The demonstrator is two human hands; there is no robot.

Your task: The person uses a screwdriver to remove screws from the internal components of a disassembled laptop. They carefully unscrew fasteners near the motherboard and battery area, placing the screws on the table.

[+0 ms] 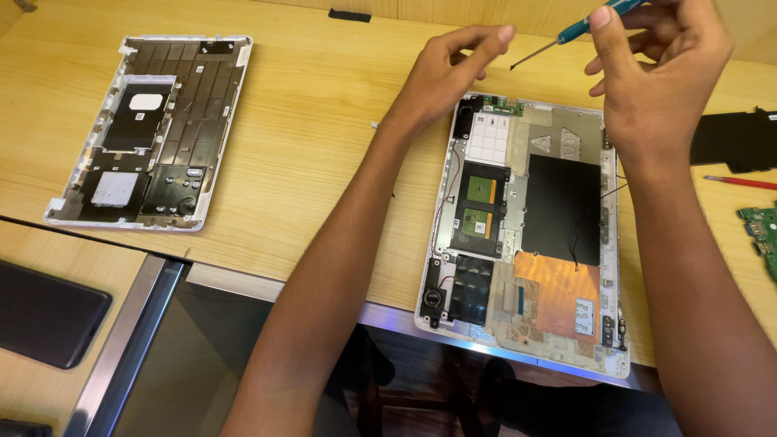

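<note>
An opened laptop base [530, 235] lies on the wooden table in front of me, showing green boards, a black sheet, copper foil and speakers. My right hand [660, 73] is raised above its far right corner and grips a blue-handled screwdriver [579, 28] with the thin tip pointing left and down. My left hand [449, 77] hovers over the base's far left corner, fingers loosely curled toward the screwdriver tip, with nothing visible in it.
A detached laptop cover [150, 129] lies inside-up at the table's left. A black flat part [740, 139], a red-handled tool [740, 182] and a green circuit board [762, 235] sit at the right edge. A dark phone-like slab [48, 311] rests on the lower left surface.
</note>
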